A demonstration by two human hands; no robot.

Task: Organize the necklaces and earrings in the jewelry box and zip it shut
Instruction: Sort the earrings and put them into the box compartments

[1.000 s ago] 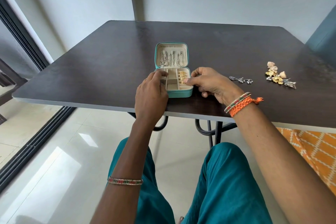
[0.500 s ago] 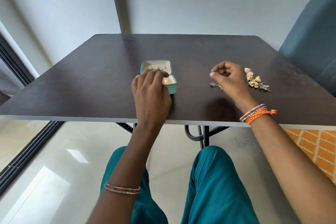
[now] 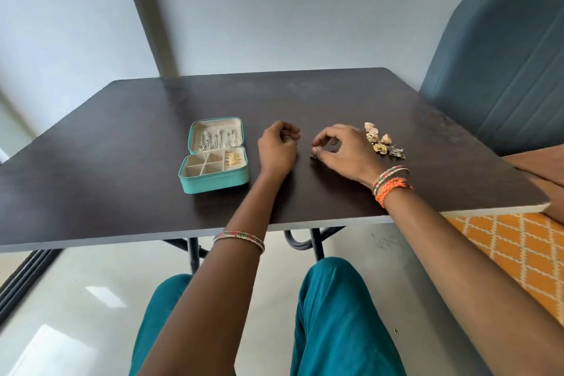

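A teal jewelry box (image 3: 213,184) lies open on the left part of the dark table (image 3: 122,146). Silver necklaces (image 3: 216,139) hang in its lid, and gold earrings (image 3: 233,159) fill its right compartment. My left hand (image 3: 277,149) rests on the table just right of the box, fingers curled, with nothing visible in it. My right hand (image 3: 345,152) pinches a small dark silver earring (image 3: 313,156) between thumb and forefinger at the tabletop. A loose pile of gold and silver earrings (image 3: 381,143) lies just beyond my right hand.
A blue-grey padded chair (image 3: 503,64) stands at the table's far right corner. An orange patterned cushion (image 3: 518,253) sits below the table's right edge. My knees in teal trousers are under the near edge. Black table legs show beneath.
My left hand has left the box and moved right to the table's middle. My right hand has dropped onto the silver earring and pinched it. The camera view has shifted right.
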